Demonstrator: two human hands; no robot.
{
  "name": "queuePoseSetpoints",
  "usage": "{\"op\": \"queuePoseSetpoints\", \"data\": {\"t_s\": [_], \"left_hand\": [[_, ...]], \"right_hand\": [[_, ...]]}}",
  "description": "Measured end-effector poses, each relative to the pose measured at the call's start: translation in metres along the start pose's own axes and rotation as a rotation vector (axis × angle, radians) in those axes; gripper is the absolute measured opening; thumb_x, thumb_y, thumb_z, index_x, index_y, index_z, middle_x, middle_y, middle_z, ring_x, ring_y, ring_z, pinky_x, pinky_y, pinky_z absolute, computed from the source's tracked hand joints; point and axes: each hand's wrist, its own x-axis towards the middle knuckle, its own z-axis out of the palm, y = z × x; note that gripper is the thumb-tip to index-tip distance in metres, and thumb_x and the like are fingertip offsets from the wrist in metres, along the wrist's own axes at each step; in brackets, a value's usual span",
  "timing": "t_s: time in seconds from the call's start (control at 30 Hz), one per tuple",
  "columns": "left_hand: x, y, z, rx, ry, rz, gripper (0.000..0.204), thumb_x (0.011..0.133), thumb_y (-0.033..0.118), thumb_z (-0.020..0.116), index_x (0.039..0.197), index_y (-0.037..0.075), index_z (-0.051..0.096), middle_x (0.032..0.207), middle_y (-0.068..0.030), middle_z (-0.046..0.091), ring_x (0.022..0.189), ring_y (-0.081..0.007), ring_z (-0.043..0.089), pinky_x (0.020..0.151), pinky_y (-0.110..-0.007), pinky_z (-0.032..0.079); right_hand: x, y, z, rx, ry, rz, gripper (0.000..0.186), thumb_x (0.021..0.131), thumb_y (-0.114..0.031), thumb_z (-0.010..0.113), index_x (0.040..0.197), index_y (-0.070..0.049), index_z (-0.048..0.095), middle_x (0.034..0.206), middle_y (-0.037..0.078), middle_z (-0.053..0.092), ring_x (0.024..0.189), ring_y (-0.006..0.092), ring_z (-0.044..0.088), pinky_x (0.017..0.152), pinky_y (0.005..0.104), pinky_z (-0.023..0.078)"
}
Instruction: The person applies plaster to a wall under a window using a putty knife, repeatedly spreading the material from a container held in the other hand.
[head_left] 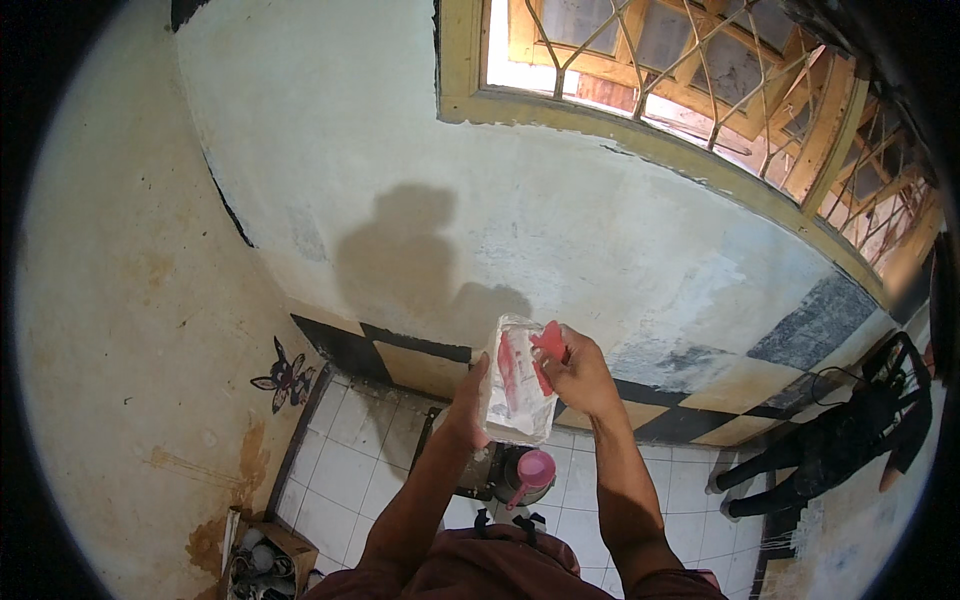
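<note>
While the left hand clasps the side of a white-smeared tub, the right hand grips a red scraper at its upper-right part. The tub is held up before the pale wall, a pink dipper below.

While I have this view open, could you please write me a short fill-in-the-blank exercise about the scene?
1. The red scraper is held in the person's ____ hand.
2. Below the white container, the plastic dipper is coloured ____.
3. The cardboard box near the bottom edge lies to the person's ____.
4. The window with a patterned grille is in the picture's ____ right part.

Missing words: right; pink; left; upper.
</note>
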Motion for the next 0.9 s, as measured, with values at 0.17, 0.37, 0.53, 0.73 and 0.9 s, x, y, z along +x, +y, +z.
{"op": "queuePoseSetpoints", "data": {"t_s": [0.17, 0.37, 0.53, 0.73, 0.9], "left_hand": [[0.003, 0.002, -0.012, -0.059, -0.032, 0.029, 0.053, 0.099, 0.047, 0.038, 0.136, 0.01, 0.045, 0.126, -0.0076, 0.056, 0.113, -0.0222, 0.057, 0.096, -0.04, 0.048], [0.008, 0.003, -0.001, -0.096, -0.019, 0.041, 0.053, 0.1, 0.047, 0.035, 0.136, 0.01, 0.046, 0.127, -0.0086, 0.056, 0.114, -0.0242, 0.057, 0.097, -0.042, 0.047], [0.008, 0.008, -0.003, -0.079, -0.012, 0.053, 0.058, 0.099, 0.05, 0.037, 0.138, 0.008, 0.041, 0.129, -0.0099, 0.055, 0.116, -0.0233, 0.057, 0.099, -0.04, 0.047], [0.012, -0.002, -0.01, -0.08, 0.056, 0.008, 0.06, 0.099, 0.054, 0.035, 0.138, 0.008, 0.042, 0.129, -0.0103, 0.055, 0.116, -0.0242, 0.056, 0.099, -0.041, 0.047], [0.014, -0.004, -0.015, -0.118, 0.045, 0.013, 0.061, 0.098, 0.055, 0.036, 0.138, 0.009, 0.041, 0.13, -0.0106, 0.054, 0.118, -0.0254, 0.055, 0.1, -0.043, 0.046]], "right_hand": [[-0.005, -0.012, -0.005, -0.163, -0.015, 0.049, 0.014, 0.088, -0.003, 0.059, 0.1, 0.002, 0.06, 0.079, 0.001, 0.06, 0.073, 0.006, 0.051, 0.065, 0.0249, 0.045], [0.001, 0.008, 0.006, -0.084, 0.107, 0.026, 0.011, 0.086, -0.004, 0.058, 0.095, 0.003, 0.059, 0.074, -0.001, 0.057, 0.066, 0.0056, 0.048, 0.06, 0.0248, 0.043], [-0.005, 0.012, 0.012, -0.039, 0.147, 0.179, 0.018, 0.083, -0.01, 0.059, 0.096, 0.003, 0.062, 0.078, 0.016, 0.066, 0.07, 0.0206, 0.063, 0.068, 0.0349, 0.049], [-0.008, 0.024, 0.029, -0.022, 0.236, 0.156, 0.016, 0.085, -0.01, 0.06, 0.095, 0.003, 0.062, 0.077, 0.01, 0.065, 0.068, 0.015, 0.059, 0.065, 0.0314, 0.048], [-0.005, 0.004, 0.026, 0.015, 0.242, 0.187, 0.012, 0.09, -0.007, 0.06, 0.096, 0.002, 0.063, 0.077, 0.002, 0.063, 0.067, 0.0065, 0.052, 0.06, 0.0252, 0.045]]}}
